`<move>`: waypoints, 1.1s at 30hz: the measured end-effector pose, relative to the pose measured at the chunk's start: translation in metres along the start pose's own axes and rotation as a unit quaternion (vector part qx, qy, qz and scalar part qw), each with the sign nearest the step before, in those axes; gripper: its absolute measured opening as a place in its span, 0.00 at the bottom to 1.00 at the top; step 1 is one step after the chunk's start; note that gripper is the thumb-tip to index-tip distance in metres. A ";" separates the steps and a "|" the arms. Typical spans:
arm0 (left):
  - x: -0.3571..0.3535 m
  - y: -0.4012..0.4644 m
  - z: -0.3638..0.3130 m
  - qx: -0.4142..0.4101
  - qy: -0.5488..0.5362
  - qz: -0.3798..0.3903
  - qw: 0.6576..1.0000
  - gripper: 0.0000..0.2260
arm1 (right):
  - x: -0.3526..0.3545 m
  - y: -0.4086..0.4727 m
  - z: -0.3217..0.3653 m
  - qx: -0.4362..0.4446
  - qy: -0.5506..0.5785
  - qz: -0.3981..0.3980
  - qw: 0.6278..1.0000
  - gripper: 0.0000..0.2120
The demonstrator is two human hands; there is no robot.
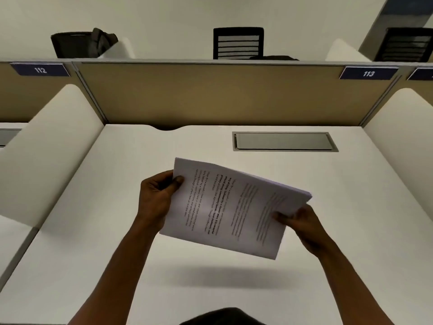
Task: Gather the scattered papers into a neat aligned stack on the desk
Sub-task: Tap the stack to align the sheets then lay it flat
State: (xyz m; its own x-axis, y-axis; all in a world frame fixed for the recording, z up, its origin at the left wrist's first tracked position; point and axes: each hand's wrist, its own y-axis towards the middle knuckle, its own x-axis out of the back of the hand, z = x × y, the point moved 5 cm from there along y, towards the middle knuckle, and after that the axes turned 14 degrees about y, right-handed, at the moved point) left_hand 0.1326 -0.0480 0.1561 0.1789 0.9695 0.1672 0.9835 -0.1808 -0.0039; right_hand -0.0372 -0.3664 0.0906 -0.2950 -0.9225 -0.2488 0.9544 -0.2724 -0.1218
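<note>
I hold the papers (234, 207) above the desk (93, 231), left hand (157, 198) and right hand (302, 221) pinching opposite edges (sheets tilted, slightly fanned); bare desktop all around.

White desk (121, 231) with recessed grey hatch (284, 141).

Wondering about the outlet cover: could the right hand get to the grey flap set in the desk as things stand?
Probably not at once: the right hand grips the paper stack, though bare desk lies before the grey flap.
</note>
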 end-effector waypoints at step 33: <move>-0.008 -0.018 0.127 0.073 -0.019 -0.018 0.997 0.10 | 0.000 0.011 -0.061 0.054 -0.142 -0.181 0.972 0.10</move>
State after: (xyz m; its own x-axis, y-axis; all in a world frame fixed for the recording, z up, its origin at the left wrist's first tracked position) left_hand 0.1164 -0.0316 0.0293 0.1419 0.9811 0.1315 0.9821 -0.1229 -0.1428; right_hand -0.0292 -0.3527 0.0302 -0.6026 -0.7950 0.0691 0.7941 -0.6060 -0.0472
